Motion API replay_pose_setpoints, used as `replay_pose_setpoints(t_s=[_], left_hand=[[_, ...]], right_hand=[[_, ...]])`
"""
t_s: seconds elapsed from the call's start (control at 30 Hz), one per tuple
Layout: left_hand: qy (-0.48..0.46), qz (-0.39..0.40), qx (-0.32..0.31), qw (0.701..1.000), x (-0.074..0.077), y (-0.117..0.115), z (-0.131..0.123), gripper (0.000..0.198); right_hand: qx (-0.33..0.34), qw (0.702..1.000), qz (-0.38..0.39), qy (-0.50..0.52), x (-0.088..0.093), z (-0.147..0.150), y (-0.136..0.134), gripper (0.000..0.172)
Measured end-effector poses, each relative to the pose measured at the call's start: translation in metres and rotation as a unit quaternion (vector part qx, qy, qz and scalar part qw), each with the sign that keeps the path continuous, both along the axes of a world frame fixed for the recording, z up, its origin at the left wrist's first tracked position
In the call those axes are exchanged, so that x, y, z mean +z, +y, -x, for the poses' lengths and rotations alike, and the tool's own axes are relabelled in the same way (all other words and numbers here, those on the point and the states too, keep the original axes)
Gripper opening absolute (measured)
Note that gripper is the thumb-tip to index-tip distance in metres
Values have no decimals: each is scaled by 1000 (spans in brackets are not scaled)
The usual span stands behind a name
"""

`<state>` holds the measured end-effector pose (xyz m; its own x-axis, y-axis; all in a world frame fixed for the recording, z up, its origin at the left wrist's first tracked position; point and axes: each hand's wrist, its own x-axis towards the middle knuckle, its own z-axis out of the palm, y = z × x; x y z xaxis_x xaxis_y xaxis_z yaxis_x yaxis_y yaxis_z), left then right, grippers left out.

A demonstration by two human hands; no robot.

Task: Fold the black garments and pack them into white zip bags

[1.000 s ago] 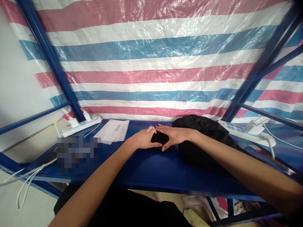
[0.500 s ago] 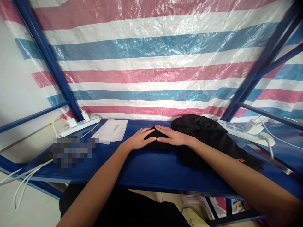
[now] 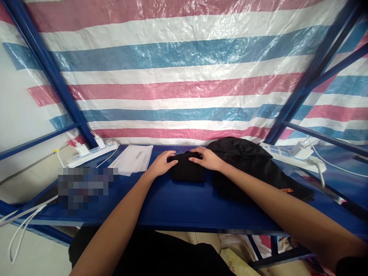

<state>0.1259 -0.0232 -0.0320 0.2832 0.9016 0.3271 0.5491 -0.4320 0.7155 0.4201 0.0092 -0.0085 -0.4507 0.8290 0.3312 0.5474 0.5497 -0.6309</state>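
Note:
A small bundle of folded black cloth (image 3: 188, 170) lies on the blue tabletop in front of me. At its upper left edge rests my left hand (image 3: 162, 165), fingers and thumb apart, the tips at the cloth. My right hand (image 3: 209, 158) is over the upper right part of the bundle, its thumb on the cloth and its fingers stretched along the far edge. Neither hand is closed around it. Just right of the bundle lies a larger heap of black clothing (image 3: 244, 159) with orange lettering, partly behind my right forearm.
White envelopes or papers (image 3: 133, 159) lie at the left. Power strips with plugs stand at the left (image 3: 94, 154) and right (image 3: 296, 157). White cables (image 3: 25, 218) hang off the left edge. Blue frame posts (image 3: 54, 76) and a striped plastic sheet (image 3: 178, 88) bound the back.
My hands were together, flat on top of the bundle; they have moved apart to its left and right sides, and more of the folded cloth shows. The view has shifted slightly.

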Motion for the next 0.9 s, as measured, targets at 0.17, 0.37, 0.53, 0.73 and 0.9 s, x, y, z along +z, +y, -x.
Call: replay_pose_setpoints(t_s=[0.17, 0.37, 0.53, 0.73, 0.9], left_hand=[[-77, 70, -28, 994, 3, 1, 0, 69], [-55, 223, -212, 950, 29, -17, 15, 64], [-36, 174, -180, 967, 33, -15, 8, 39], [-58, -233, 73, 968, 40, -15, -5, 34], [-31, -51, -88, 994, 52, -35, 17, 24]], right_hand=[[6, 996, 93, 4, 14, -3, -3, 54], [177, 923, 333, -72, 39, -17, -26, 46], [188, 921, 327, -103, 40, -13, -20, 45], [-46, 981, -177, 68, 42, -1, -22, 10], [127, 987, -91, 26, 50, -9, -39, 18]])
